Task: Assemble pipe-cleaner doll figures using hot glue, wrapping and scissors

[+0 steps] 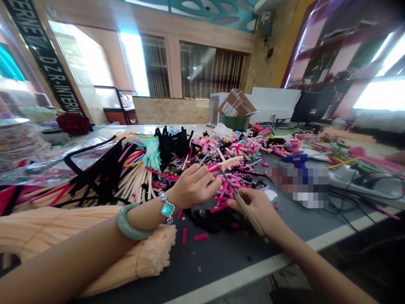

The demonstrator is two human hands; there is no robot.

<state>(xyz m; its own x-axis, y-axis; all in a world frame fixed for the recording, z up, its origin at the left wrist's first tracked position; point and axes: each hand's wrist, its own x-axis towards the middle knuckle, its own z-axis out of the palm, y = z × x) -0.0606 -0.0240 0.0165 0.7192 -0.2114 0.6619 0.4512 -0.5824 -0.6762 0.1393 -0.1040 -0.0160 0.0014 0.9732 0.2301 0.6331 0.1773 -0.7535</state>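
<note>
My left hand, with a jade bangle and a jewelled bracelet on its wrist, is closed in a pinch above a heap of cut fuzzy stems. What its fingers hold is hidden; a peach fuzzy stem shows just beyond them. My right hand grips a slim tool with a tan handle and a narrow, dark metal end. That end points up and left, close to the left fingertips. Under both hands lie pink and purple fuzzy stem pieces. A thick bundle of peach fuzzy stems rests beneath my left forearm.
Black fuzzy stems and mint ones are piled behind my left hand. To the right are a blue glue gun, a blurred-out patch and tangled cables. A cardboard box stands at the back.
</note>
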